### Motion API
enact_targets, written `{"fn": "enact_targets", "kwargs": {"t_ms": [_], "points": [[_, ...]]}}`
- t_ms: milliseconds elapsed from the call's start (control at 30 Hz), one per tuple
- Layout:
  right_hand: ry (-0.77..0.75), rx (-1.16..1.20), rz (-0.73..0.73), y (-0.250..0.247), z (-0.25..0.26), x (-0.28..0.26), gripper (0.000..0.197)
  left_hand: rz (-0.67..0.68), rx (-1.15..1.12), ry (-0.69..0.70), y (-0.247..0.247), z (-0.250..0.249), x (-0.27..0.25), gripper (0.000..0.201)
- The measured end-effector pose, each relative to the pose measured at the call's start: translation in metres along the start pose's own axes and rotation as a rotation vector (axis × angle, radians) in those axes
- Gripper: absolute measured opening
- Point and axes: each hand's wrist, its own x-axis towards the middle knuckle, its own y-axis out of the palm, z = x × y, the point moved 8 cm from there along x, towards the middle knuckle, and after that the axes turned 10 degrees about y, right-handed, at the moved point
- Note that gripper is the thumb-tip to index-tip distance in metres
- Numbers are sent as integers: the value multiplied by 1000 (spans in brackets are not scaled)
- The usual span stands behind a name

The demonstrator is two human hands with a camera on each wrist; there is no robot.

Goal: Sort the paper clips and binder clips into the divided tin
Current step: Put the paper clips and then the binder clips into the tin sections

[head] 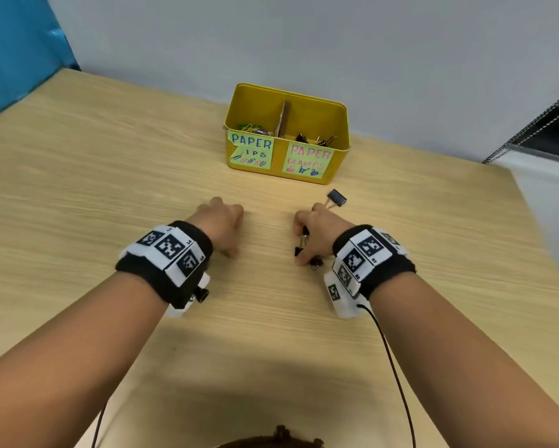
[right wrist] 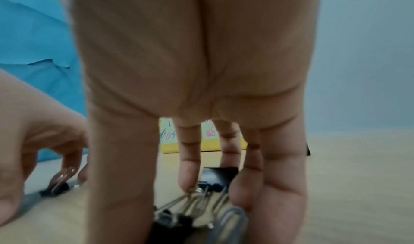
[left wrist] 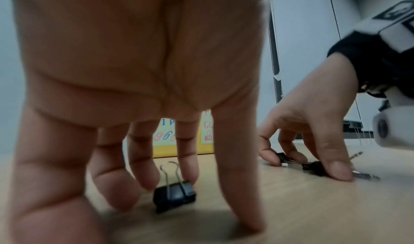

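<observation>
A yellow divided tin (head: 341, 156) stands at the back of the table, labelled for paper clips on the left and paper clamps on the right. Paper clips (head: 252, 129) lie in its left half, binder clips (head: 316, 139) in its right. My left hand (head: 223, 221) reaches down, fingers spread around a black binder clip (left wrist: 173, 193) that stands free on the table. My right hand (head: 307, 240) has thumb and fingers closed in on a cluster of small binder clips (right wrist: 192, 210). One larger black binder clip (head: 337, 197) lies just beyond the right hand.
The wooden table (head: 110, 189) ends close on the right, beside a black wire rack (head: 546, 130). A blue sheet (head: 19, 43) hangs at the far left against the grey wall. Cables trail from both wristbands toward me.
</observation>
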Motion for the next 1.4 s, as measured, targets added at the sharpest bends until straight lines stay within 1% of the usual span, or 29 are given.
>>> {"fn": "enact_targets", "kwargs": {"t_ms": [67, 100, 133, 233, 333, 367, 433, 500, 533, 600, 633, 700, 767, 833, 867, 933, 1000, 1033, 1066, 1133, 1233, 1333, 1400], "points": [[-34, 76, -39, -5, 0, 2, 33, -7, -24, 57, 2, -1, 2, 33], [-27, 160, -40, -7, -3, 3, 22, -6, -32, 74, 2, -2, 1, 26], [-12, 259, -26, -8, -8, 5, 16, -6, -45, 83, 3, -2, 1, 20], [28, 451, -4, -9, -24, 9, 19, -37, -105, 119, 2, -5, 1, 14], [51, 547, -29, -11, -33, 10, 17, -58, -182, 238, 7, -28, 1, 20], [48, 571, -41, -13, -33, 10, 16, -64, -183, 305, 9, -42, -1, 23], [38, 602, -61, -18, -34, 11, 15, -63, -144, 467, 17, -76, -7, 38], [31, 615, -77, -24, -36, 11, 15, -21, -65, 609, 30, -108, -14, 52], [30, 622, -75, -26, -38, 11, 17, 8, 12, 661, 38, -120, -17, 54], [28, 618, -55, -28, -41, 12, 19, 54, 212, 711, 55, -134, -18, 52], [24, 607, -46, -28, -42, 11, 18, 55, 296, 722, 60, -138, -18, 48], [20, 583, -45, -28, -44, 10, 17, 26, 364, 738, 62, -141, -19, 40], [27, 559, -53, -26, -44, 11, 15, 5, 358, 752, 60, -140, -21, 31], [35, 519, -54, -22, -40, 12, 10, -15, 328, 758, 57, -133, -23, 26], [34, 490, -51, -21, -35, 11, 11, -31, 300, 756, 55, -127, -24, 25], [11, 388, -52, -16, -25, 12, 25, -67, 206, 738, 47, -115, -26, 24], [-12, 206, -89, -11, -14, 13, 44, -101, 54, 695, 33, -99, -27, 22], [-24, 136, -117, -8, -9, 13, 49, -118, -39, 663, 24, -90, -27, 22], [-41, 99, -146, -7, -3, 14, 49, -138, -127, 630, 15, -82, -26, 22], [-77, 64, -172, -8, 4, 14, 40, -179, -260, 563, 1, -66, -24, 22], [-75, 87, -139, -13, 0, 13, 29, -195, -363, 486, -13, -53, -19, 20], [-26, 172, -125, -14, -18, 14, 16, -205, -398, 477, -23, -52, -11, 18], [-1, 219, -98, -11, -30, 15, 14, -231, -411, 483, -31, -55, -5, 17]]}}
